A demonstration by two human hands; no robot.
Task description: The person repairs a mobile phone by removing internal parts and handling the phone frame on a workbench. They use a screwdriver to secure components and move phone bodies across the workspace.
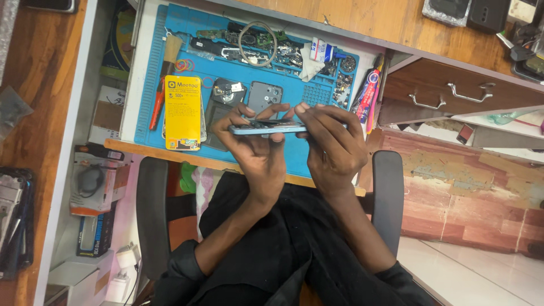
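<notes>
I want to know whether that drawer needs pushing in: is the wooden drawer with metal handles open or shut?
Open. The wooden drawer juts out from under the counter, its front and metal handles standing clear of it.

The blue work mat point(170, 73) is pretty cluttered: a yellow card point(182, 112) lies on its left part, with red-handled pliers point(158, 105) just left of that. A wire ring point(257, 36) sits near the mat's top edge, and wooden drawers point(453, 90) are off to its right.

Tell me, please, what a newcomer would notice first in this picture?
First, the slim light-blue phone, held edge-on between the left hand and the right hand in the middle of the view. Beyond it lies the blue rubber work mat, with a bright yellow card pack on its left side.
</notes>
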